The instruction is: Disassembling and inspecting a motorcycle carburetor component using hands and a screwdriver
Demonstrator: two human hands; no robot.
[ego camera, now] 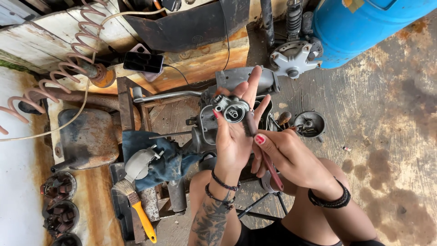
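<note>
a small grey metal carburettor part (231, 108) is gripped at the fingertips of the raised left hand (234, 132); just below it, a red-handled tool (266, 161) is pinched in the right hand (282, 152).

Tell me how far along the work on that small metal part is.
Done: the small grey carburetor-like part is off and apart from the engine assembly, and a round bowl-shaped piece lies separately on the floor. In hand: the left hand holds the part up while the right hand applies a red-handled tool to it. Left: pieces are not yet reassembled.
</note>
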